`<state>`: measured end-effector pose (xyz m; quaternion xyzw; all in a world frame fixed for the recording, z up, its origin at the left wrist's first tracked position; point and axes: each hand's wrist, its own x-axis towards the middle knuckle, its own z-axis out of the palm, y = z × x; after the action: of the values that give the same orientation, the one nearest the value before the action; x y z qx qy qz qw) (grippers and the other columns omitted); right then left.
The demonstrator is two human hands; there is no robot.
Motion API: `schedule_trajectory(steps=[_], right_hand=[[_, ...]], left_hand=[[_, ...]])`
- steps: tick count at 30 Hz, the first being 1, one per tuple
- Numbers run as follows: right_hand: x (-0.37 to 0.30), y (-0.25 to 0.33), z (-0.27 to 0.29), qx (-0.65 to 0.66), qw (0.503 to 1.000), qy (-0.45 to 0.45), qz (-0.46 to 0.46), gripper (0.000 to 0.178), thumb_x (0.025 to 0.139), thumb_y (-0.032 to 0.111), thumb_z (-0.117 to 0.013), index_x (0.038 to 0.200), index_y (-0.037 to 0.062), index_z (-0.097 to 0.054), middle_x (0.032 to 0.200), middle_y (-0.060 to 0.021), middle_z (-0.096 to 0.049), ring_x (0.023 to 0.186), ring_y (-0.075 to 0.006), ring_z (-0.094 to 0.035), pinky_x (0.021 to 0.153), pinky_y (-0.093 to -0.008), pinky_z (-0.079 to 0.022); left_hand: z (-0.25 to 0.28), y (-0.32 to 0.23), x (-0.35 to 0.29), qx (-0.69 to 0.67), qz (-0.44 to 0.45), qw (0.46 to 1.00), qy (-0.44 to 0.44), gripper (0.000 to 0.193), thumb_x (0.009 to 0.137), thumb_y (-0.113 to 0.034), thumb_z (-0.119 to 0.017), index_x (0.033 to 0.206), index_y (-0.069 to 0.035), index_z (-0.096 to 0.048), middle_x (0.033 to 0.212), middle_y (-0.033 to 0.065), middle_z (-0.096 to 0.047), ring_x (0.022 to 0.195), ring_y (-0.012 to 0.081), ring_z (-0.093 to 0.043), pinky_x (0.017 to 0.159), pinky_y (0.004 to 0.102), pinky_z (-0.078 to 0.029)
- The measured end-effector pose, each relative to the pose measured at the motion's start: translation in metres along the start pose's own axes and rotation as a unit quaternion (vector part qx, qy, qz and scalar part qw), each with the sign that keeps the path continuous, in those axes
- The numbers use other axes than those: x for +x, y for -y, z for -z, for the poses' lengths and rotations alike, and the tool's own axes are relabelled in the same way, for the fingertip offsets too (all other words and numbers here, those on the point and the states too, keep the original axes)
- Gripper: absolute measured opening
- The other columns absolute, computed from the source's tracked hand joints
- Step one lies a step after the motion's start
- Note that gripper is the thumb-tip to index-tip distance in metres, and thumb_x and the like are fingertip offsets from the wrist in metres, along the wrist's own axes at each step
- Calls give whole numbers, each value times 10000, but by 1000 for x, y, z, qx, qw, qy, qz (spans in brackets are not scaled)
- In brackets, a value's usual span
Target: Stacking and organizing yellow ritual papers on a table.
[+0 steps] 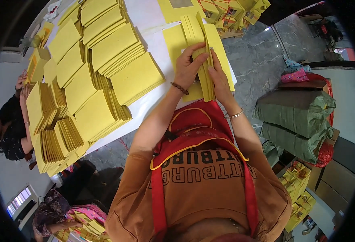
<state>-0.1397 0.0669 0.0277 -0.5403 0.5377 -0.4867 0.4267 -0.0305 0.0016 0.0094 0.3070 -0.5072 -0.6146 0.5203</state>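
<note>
At the table's right end, my left hand (190, 64) closes on a long, narrow folded piece of yellow paper (193, 31), thumb and fingers pinching its left side. On the opposite side my right hand (220, 78) presses against the same piece with its fingers close together. The folds run lengthwise, and the near end points toward my apron. Underneath lies a flat yellow sheet (222, 44) with a greyish patch, partly covered by my hands. Another yellow sheet (166, 11) with a grey rectangle lies just beyond it.
Stacks of folded yellow paper (117, 50) fill the left of the white table (147, 19). Finished-looking yellow boxes with red cord (226, 16) stand beyond. Green wrapped bundles (292, 113) sit to the right. A person (10, 129) works at the far left, another (50, 215) lower left.
</note>
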Motion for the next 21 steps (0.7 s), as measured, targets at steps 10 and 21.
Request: schedule_trajectory(steps=[10,21], right_hand=[[8,4,1,7,1000,-14,-7,549,924,223,-322,1366,-61,-162,1417,-170,-227,1325,-230,-190,1058,-283,-156],[9,-41,2,-73,995,-2,65,513,938,206,-297,1364,-51,-173,1406,-187,-242,1316,-263,-216,1067,-311,-174]], left_hand=[[5,14,7,38,-2,999,-29,134,840,-115,-581,942,-30,-561,794,-1,-551,675,50,-477,575,209,-404],[-2,4,1,161,-112,977,-88,366,841,-74,-485,1185,32,-420,1201,126,-424,1140,213,-387,963,301,-303]])
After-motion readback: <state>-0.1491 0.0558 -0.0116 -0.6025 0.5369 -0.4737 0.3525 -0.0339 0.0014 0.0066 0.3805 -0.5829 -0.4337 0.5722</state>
